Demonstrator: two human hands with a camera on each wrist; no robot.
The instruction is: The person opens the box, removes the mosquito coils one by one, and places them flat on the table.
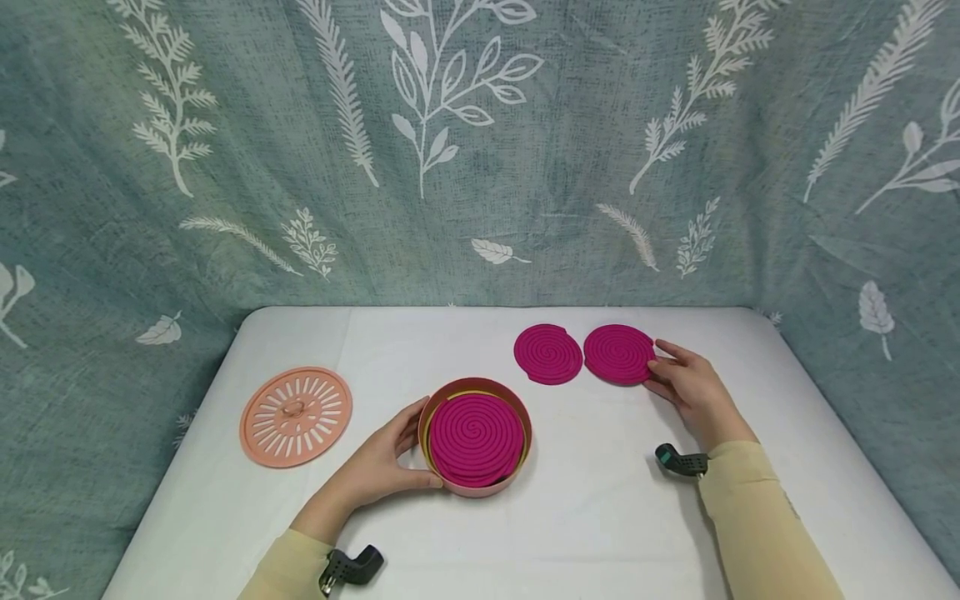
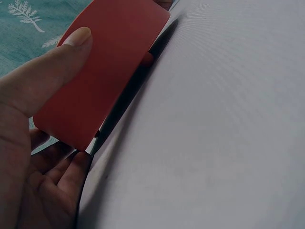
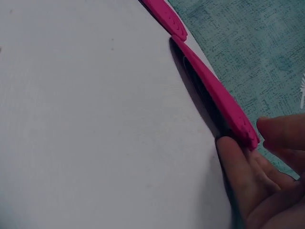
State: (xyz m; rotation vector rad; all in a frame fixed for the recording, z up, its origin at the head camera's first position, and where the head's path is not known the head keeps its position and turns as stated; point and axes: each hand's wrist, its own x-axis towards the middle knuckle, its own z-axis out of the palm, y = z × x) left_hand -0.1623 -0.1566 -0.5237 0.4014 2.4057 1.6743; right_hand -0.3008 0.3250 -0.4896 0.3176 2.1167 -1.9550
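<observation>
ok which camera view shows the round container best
The head view: the round container shows from above, with its open top. The left wrist shows only its outer side; the right wrist, none of it.

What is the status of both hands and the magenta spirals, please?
Left hand grips round container, magenta spiral inside. Right hand holds edge of right spiral, left spiral close beside. Orange slotted disc off left, clear of both hands.

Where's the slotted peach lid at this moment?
In the head view, the slotted peach lid lies on the left side of the white table, to the left of the round container that the left hand holds.
</observation>
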